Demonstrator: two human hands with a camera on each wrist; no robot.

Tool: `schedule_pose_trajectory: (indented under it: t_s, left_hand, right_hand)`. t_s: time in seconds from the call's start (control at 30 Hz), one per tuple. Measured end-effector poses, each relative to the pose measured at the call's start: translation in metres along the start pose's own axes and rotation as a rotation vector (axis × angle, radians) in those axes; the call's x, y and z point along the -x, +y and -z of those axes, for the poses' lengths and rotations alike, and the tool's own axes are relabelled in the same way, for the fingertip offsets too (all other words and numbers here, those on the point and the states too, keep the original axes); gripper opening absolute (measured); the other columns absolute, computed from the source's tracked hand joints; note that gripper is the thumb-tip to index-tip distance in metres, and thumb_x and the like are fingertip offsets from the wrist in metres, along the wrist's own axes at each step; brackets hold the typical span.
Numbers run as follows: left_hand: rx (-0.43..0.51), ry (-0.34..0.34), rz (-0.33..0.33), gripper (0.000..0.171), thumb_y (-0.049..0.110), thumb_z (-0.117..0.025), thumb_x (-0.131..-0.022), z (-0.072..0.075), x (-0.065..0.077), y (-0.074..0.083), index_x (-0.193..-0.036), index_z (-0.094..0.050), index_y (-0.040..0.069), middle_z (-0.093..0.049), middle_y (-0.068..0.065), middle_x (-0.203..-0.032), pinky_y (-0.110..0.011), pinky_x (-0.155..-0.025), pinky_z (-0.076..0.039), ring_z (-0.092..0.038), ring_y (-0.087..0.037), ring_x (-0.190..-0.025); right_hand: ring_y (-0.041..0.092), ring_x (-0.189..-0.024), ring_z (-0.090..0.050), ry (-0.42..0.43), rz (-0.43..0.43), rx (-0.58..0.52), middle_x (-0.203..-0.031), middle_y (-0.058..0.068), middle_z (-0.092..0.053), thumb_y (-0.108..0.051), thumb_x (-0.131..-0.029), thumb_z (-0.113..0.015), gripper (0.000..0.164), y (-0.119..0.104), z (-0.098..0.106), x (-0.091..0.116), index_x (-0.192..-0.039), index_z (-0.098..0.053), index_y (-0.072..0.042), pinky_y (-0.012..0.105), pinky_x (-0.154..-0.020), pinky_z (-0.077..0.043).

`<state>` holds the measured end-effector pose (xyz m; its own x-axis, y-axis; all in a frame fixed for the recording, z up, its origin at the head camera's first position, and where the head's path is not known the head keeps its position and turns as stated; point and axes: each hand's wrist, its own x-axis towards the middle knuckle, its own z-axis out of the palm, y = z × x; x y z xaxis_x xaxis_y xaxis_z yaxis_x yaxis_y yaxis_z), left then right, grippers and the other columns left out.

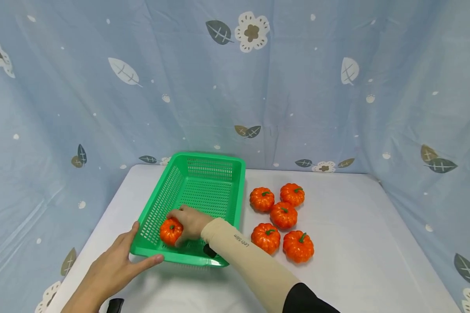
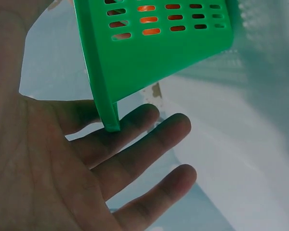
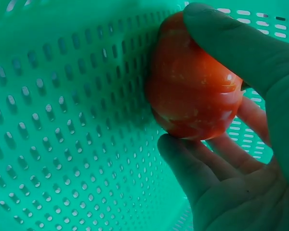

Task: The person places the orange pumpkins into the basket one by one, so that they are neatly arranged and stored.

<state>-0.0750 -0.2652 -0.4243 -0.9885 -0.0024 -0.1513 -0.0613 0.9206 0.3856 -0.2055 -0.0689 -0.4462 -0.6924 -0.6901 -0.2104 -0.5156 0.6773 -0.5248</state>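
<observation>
My right hand reaches into the green plastic basket and holds a small orange pumpkin by its sides, low in the near left corner. In the right wrist view the thumb and fingers are curled about the pumpkin, which is close against the perforated basket wall. My left hand is at the basket's near left corner, thumb along the front rim and fingers spread. Seen from the left wrist, its straight fingers lie beneath the rim corner.
Several more orange pumpkins with green stems, among them one near the front and one at the back, lie on the white table right of the basket. A blue patterned curtain hangs behind and beside the table.
</observation>
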Motion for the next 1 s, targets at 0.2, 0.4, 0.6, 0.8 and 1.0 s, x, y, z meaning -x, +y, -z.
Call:
schedule_pose_trajectory:
  t_s: [0.2, 0.4, 0.6, 0.8, 1.0]
  left_hand:
    - [0.003, -0.005, 0.007, 0.123, 0.08, -0.061, -0.082, -0.001, -0.001, -0.002, -0.161, -0.012, -0.002, -0.038, -0.035, -0.149, -0.065, -0.079, -0.051, -0.053, -0.054, -0.122]
    - [0.002, -0.01, 0.011, 0.123, 0.08, -0.06, -0.082, -0.002, -0.002, -0.003, -0.161, -0.013, -0.002, -0.038, -0.036, -0.149, -0.065, -0.08, -0.051, -0.053, -0.054, -0.122]
    - [0.002, 0.015, 0.002, 0.122, 0.078, -0.062, -0.082, -0.003, -0.002, -0.003, -0.16, -0.016, -0.003, -0.04, -0.035, -0.148, -0.065, -0.079, -0.051, -0.053, -0.054, -0.121]
    - [0.007, 0.019, -0.002, 0.121, 0.079, -0.061, -0.083, -0.004, -0.003, -0.002, -0.161, -0.016, -0.002, -0.039, -0.035, -0.149, -0.066, -0.079, -0.051, -0.053, -0.054, -0.122]
    - [0.005, 0.031, -0.005, 0.122, 0.079, -0.062, -0.082, -0.003, -0.002, -0.002, -0.161, -0.016, -0.002, -0.039, -0.034, -0.149, -0.065, -0.078, -0.051, -0.054, -0.054, -0.121]
  right_hand:
    - [0.007, -0.102, -0.056, -0.003, 0.003, -0.006, -0.125, -0.005, -0.051, -0.03, -0.076, -0.092, 0.079, 0.001, -0.001, -0.001, -0.144, -0.052, -0.029, 0.021, -0.082, -0.051]
    - [0.006, -0.105, -0.057, -0.005, 0.009, 0.016, -0.129, -0.004, -0.051, -0.033, -0.076, -0.092, 0.082, 0.002, -0.002, -0.002, -0.146, -0.05, -0.029, 0.021, -0.084, -0.051]
    - [0.005, -0.109, -0.056, -0.018, 0.022, 0.031, -0.137, -0.004, -0.049, -0.039, -0.077, -0.091, 0.087, 0.0, 0.001, 0.001, -0.15, -0.045, -0.031, 0.021, -0.085, -0.05]
    - [0.005, -0.115, -0.054, -0.016, 0.077, 0.018, -0.145, -0.005, -0.045, -0.037, -0.082, -0.087, 0.084, -0.003, 0.01, 0.011, -0.153, -0.042, -0.03, 0.02, -0.089, -0.049]
    - [0.009, -0.126, -0.051, -0.001, 0.116, 0.001, -0.152, -0.003, -0.039, -0.035, -0.085, -0.084, 0.084, -0.003, 0.025, 0.025, -0.155, -0.039, -0.03, 0.024, -0.095, -0.049]
